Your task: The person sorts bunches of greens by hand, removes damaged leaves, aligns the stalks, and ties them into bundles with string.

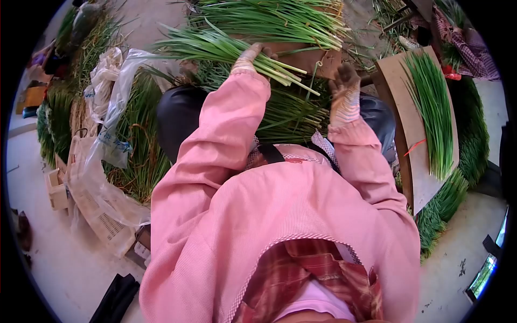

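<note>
One hand full, in the head view: grips a bunch of green stalks (215, 46) with the left hand (250, 58), just this side of a larger pile (274, 21), fingers closed near the pale ends, perhaps to keep leaves aligned. Spreads the right hand (344, 89), seemingly gripping nothing. Looks long, slim, green fading to whitish.

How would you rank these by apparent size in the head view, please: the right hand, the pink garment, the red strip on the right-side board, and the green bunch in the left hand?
1. Pink garment
2. Green bunch in the left hand
3. Right hand
4. Red strip
</note>
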Demonstrator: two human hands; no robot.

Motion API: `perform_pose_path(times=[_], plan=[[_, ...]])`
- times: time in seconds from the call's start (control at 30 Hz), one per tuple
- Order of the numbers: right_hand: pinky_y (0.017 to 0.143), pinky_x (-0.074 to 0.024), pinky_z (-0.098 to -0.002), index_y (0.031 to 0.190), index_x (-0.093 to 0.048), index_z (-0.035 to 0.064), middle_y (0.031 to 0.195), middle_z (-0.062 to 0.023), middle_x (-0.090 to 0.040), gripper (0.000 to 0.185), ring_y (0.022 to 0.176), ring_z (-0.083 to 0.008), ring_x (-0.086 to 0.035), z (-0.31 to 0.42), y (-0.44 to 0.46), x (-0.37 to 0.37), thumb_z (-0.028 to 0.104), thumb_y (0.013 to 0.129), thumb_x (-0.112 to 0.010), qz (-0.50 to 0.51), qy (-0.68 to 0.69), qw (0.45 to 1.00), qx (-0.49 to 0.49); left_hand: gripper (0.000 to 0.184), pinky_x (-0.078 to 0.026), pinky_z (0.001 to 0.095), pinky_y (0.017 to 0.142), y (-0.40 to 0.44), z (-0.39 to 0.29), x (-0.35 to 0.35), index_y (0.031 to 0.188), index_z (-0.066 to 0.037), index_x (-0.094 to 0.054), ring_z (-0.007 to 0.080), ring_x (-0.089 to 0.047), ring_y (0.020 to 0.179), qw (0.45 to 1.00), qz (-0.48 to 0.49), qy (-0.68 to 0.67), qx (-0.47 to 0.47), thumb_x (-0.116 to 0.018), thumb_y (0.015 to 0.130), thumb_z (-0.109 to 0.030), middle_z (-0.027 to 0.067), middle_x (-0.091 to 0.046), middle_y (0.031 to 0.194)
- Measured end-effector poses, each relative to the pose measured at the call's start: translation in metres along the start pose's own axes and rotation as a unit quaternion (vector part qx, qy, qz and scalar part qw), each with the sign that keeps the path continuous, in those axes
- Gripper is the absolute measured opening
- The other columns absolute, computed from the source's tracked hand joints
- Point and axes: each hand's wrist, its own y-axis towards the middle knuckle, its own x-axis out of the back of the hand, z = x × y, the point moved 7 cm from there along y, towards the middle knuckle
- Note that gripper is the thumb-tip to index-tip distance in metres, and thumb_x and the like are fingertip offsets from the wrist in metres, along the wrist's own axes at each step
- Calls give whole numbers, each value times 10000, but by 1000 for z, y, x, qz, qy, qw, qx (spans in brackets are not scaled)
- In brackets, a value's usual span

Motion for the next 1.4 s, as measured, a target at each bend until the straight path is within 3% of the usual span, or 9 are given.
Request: perform_pose_path(times=[0.13,0.23,0.4,0.57,0.7,0.9,1.17,1.3,1.4], plan=[[683,-433,-271,909,-542,99,822,-19,-520,288,769,-145,-498,-46,-18,-57,325,749,-618,-8,145,973,-178,126,-488,406,598,-14,53,-1,817,-72,-534,240,-560,652,998,53,-13,22,-628,739,-104,69,-568,693],[670,-408,-239,1103,-441,98,886,12,-455,318,743,-96,-430,-52,-13,-69,320,876,-445,85,24,996,-15,236,-497,386,610,-12,57,-2,904,-117,-520,230,-564,664,989,69,-84,99,-652,714,-72,63,-572,780],[654,-421,-246,1003,-514,41,786,-32,-488,213,690,-115,-463,-33,-4,-49,114,805,-540,195,-227,950,92,217,-493,312,468,22,-50,13,919,-87,-529,199,-557,578,966,66,62,-243,-637,745,-159,51,-575,739],[715,-445,-362,1025,-512,56,895,-171,-545,384,811,-296,-540,7,42,-36,213,697,-636,93,-674,688,252,102,-294,237,391,-16,-76,0,829,-185,-548,57,-292,417,974,171,17,-149,-612,779,-246,-84,-400,556],[722,-436,-404,979,-541,63,855,-166,-568,332,815,-341,-534,-22,-46,-100,252,707,-573,498,-641,533,239,179,-245,234,407,-22,-59,-7,841,-139,-565,63,-191,388,945,309,-106,-30,-514,837,-311,-87,-181,464],[665,-453,-378,922,-559,67,790,-163,-570,184,762,-351,-545,51,72,-67,135,753,-538,167,-641,660,356,231,-264,224,415,-40,-64,-4,1028,-115,-548,56,-217,374,923,364,-94,-78,-419,887,-243,-72,-217,478],[703,-461,-361,967,-565,85,905,-158,-578,213,786,-318,-554,42,131,-71,199,789,-539,242,-860,431,128,187,-228,247,395,-49,-70,-12,1063,-169,-463,67,-152,344,920,363,1,-148,-414,894,-233,-52,-170,441],[624,-453,-239,919,-595,47,769,-79,-606,202,661,-154,-542,139,139,-79,-19,728,-604,133,-552,679,466,130,-232,247,403,-53,-75,-12,961,-160,-497,70,-159,355,915,378,-31,-137,-426,889,-241,-58,-176,449],[654,-427,-275,933,-596,45,746,-49,-600,175,680,-125,-510,85,175,-22,136,786,-570,150,-743,603,247,183,-255,245,419,-33,-54,13,730,-151,-479,67,-207,395,975,170,-119,-81,-597,787,-278,-78,-226,471]])
